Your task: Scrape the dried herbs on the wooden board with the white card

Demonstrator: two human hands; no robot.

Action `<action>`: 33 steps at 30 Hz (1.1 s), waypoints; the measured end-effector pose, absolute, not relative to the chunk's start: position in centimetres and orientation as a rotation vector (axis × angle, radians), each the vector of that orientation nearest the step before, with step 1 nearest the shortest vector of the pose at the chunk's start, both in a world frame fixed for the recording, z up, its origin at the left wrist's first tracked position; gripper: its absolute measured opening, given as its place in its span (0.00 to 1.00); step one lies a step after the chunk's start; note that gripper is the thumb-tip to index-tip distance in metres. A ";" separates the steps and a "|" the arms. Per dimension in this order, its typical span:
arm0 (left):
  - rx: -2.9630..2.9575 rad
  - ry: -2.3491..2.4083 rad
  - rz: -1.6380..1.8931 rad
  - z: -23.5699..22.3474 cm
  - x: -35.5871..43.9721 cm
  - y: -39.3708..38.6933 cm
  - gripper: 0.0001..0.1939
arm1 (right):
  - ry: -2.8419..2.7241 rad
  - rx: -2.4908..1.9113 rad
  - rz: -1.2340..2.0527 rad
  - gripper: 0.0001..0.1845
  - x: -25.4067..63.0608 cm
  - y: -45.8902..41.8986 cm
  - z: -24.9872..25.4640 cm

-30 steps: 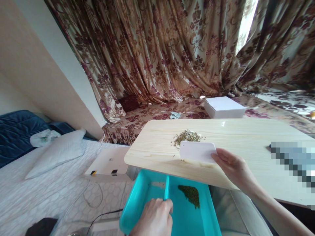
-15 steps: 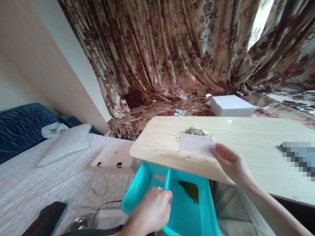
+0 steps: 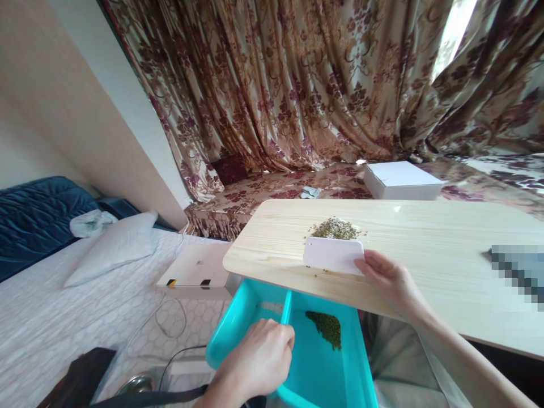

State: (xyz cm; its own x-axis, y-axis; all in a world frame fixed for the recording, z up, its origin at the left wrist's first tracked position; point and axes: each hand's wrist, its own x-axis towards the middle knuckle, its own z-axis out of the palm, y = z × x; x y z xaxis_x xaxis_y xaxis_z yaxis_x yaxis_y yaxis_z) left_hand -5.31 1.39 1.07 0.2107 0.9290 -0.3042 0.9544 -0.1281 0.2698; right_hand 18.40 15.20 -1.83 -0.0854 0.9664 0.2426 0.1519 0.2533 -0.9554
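My right hand (image 3: 389, 280) pinches the right end of a white plastic scraper (image 3: 334, 255), a flat card with rounded corners and a small hole. The scraper is tilted over the light wooden table, at the near side of a pile of green beans mixed with white grains (image 3: 335, 228). A few loose beans show around its lower edge. My left hand (image 3: 261, 357) is closed over the divider of a turquoise tub (image 3: 352, 362), just below the table's front edge. Green beans (image 3: 327, 328) lie in the right compartment, and some white grains (image 3: 272, 307) in the left one.
On the right of the table (image 3: 433, 243) lies a blurred-out dark object (image 3: 516, 269). Behind the table stands a white box (image 3: 403, 178). A flat carton (image 3: 195, 269), cables and a metal bowl (image 3: 138, 383) are at left, beside a bed with a pillow (image 3: 114, 249).
The scraper and my right hand have shifted slightly left and toward me, along the near side of the pile. My left hand keeps its place on the tub.
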 end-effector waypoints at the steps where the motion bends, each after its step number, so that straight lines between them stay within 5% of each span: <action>1: 2.092 1.747 -0.086 1.1 -5.3 1.4 0.15 | -1.501 -1.097 0.996 0.19 18.6 15.1 -1.9; 12: 2.147 1.732 -0.177 1.4 -4.6 1.6 0.15 | -1.659 -1.032 1.151 0.16 20.6 12.0 -2.3; 19: 2.279 1.606 -0.286 1.6 0.6 3.2 0.14 | -1.269 -1.194 0.803 0.16 24.4 14.3 -1.2; 33: 2.329 1.399 -0.378 2.7 5.7 4.3 0.14 | -1.492 -1.175 0.661 0.09 23.6 16.3 -1.0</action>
State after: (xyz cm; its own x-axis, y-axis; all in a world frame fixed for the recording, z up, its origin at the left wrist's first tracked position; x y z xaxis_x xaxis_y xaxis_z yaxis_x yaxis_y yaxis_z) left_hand 5.69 4.28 2.72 0.4641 0.7786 -0.4224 0.8854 -0.4222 0.1946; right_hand 23.59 16.27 -1.00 0.0613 0.9157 0.3972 0.3208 0.3588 -0.8766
